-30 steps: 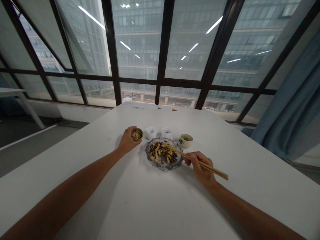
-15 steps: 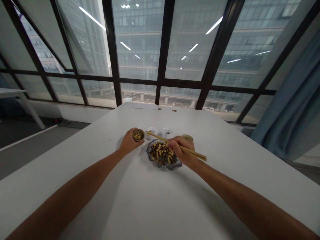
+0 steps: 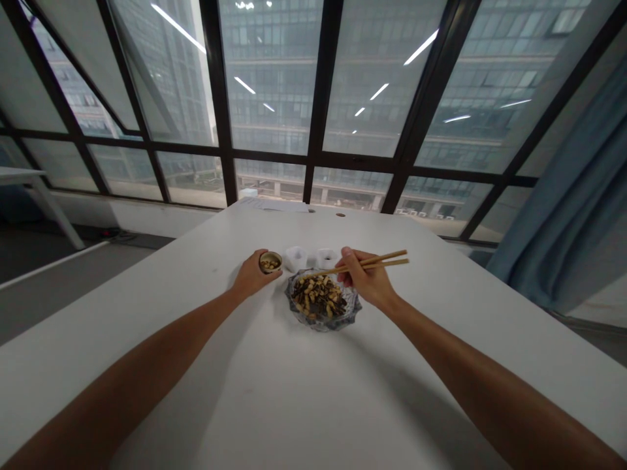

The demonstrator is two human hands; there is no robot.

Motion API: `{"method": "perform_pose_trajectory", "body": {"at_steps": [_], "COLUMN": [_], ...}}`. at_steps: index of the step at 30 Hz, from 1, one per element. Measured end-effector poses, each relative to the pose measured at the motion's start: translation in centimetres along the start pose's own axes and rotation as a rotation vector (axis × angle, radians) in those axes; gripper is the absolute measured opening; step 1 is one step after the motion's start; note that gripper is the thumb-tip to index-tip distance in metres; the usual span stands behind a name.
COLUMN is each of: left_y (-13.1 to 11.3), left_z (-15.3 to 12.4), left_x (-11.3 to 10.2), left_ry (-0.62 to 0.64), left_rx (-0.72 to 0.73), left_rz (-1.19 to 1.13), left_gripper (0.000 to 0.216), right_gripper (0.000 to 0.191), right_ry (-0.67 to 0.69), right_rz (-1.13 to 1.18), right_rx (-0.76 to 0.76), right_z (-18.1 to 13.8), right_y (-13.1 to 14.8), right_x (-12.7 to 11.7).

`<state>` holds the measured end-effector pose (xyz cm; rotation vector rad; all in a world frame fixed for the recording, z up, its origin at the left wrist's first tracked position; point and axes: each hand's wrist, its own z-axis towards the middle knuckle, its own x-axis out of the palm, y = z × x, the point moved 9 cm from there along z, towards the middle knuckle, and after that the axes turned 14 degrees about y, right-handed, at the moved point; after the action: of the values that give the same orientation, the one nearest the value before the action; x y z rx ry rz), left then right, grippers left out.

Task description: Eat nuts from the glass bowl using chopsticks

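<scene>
My left hand (image 3: 251,274) is wrapped around a small cup (image 3: 270,263) with light pieces inside, tilted a little towards me. A pair of wooden chopsticks (image 3: 385,260) is held in my right hand (image 3: 366,276), the tips over the far side of a clear glass bowl (image 3: 351,318). In that bowl lies a mix of yellowish pieces and dark seeds (image 3: 317,297), too small to name surely. Behind the bowl stand two white cups, a left one (image 3: 296,256) and a right one (image 3: 326,257); my right hand is close beside the right one.
The white table (image 3: 255,391) reaches to the windows, with white paper (image 3: 281,205) at its far edge. A blue curtain (image 3: 563,209) hangs at the right. Another white table (image 3: 22,175) stands at the far left.
The chopstick tips have moved from beside the left-hand cup to over the glass bowl. My right hand has turned, raising the chopsticks' back ends. My left hand stays nearly in place.
</scene>
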<state>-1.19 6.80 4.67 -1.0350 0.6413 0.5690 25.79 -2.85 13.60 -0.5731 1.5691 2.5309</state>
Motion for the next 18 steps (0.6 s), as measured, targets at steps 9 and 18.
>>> {"method": "perform_pose_trajectory", "body": {"at_steps": [9,18], "left_y": [1.2,1.1], "left_z": [0.0,0.0], "left_x": [-0.1,-0.1], "left_ry": [0.021,0.031], "left_rx": [-0.157,-0.176], "left_rz": [-0.034,-0.022], "left_gripper": [0.065,0.066], "right_gripper": [0.063,0.063], "right_ry": [0.058,0.005], "right_rz": [-0.091,0.062], "right_rx": [0.064,0.139], "right_z": [-2.8,-2.8], "right_y": [0.0,-0.7], "right_x": [0.5,-0.1]}}
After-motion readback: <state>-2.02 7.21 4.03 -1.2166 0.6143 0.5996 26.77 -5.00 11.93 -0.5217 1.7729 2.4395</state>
